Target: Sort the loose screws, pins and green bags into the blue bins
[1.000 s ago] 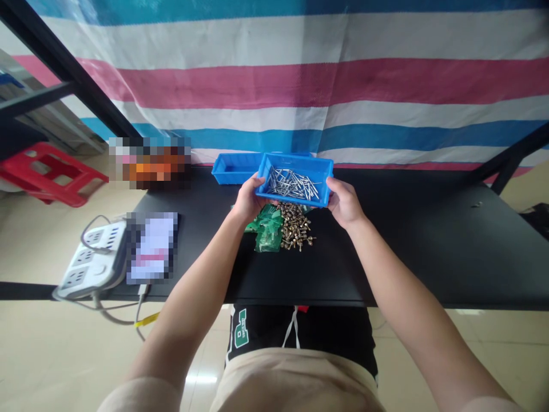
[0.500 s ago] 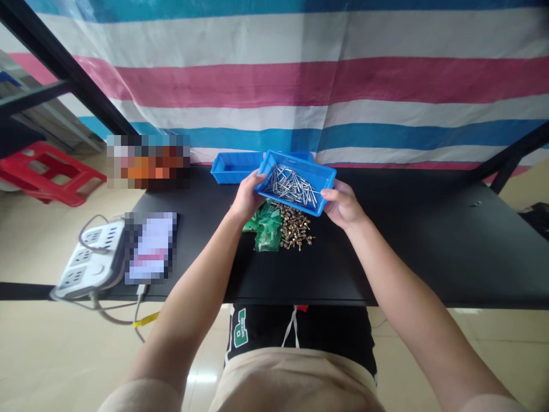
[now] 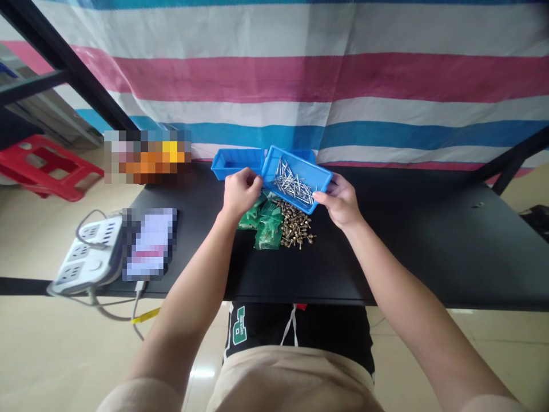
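Observation:
A blue plastic bin point(image 3: 274, 182) is held tilted above the table, its right end lower. Its slim silver metal pins point(image 3: 295, 187) have gathered toward that lower end. My right hand point(image 3: 341, 201) grips the right end, thumb over the rim. My left hand point(image 3: 242, 193) is closed with curled fingers, close beside the bin's left end; whatever it may hold is hidden. Under the bin lie a heap of brass-coloured screw-like parts point(image 3: 295, 226) and several green plastic packets point(image 3: 269, 229) with small pieces inside.
Behind my hands, another blue bin point(image 3: 238, 163) stands on the black table point(image 3: 420, 240). To the left are a white power strip point(image 3: 88, 252) with cables and a blurred-out phone-like object point(image 3: 150, 243). A red stool point(image 3: 51, 166) stands on the floor beyond. Striped sheeting point(image 3: 257, 80) hangs behind.
My left hand has let go of the bin's left end and curled shut, slightly left and lower. The bin tips further to the right, and the pins have slid that way.

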A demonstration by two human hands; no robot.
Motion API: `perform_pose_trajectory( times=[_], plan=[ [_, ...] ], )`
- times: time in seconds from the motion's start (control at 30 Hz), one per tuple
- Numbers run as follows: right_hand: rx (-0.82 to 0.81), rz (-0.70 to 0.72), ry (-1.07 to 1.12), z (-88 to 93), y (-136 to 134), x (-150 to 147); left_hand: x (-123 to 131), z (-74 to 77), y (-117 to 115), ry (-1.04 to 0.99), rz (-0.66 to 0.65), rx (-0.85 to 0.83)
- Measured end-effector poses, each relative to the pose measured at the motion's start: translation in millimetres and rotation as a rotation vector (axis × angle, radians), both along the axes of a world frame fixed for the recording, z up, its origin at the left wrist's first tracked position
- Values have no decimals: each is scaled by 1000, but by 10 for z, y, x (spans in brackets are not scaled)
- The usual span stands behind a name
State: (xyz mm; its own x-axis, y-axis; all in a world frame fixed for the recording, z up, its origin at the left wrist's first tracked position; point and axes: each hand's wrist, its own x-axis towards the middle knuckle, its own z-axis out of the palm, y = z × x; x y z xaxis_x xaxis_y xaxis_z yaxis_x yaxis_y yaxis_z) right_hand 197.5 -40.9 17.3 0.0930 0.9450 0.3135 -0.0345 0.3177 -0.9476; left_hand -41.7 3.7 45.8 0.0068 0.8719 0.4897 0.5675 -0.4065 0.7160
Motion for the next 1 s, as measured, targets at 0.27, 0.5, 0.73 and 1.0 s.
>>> perform_pose_trajectory(
  times=[0.27, 0.5, 0.73, 1.0],
  plan=[
    [-11, -6, 42, 51, -92, -141, 7, -33, -28, 120, 5, 101],
    [-2, -10, -21, 39, -162, -243, 181, -58, -183, 183, -336, 236],
    [27, 13, -125, -15, -188, -283, 304, -177, -193, 347, -443, 241],
    [55, 25, -188, -34, -208, -302, 288, -225, -162, 309, -449, 181]
  ],
)
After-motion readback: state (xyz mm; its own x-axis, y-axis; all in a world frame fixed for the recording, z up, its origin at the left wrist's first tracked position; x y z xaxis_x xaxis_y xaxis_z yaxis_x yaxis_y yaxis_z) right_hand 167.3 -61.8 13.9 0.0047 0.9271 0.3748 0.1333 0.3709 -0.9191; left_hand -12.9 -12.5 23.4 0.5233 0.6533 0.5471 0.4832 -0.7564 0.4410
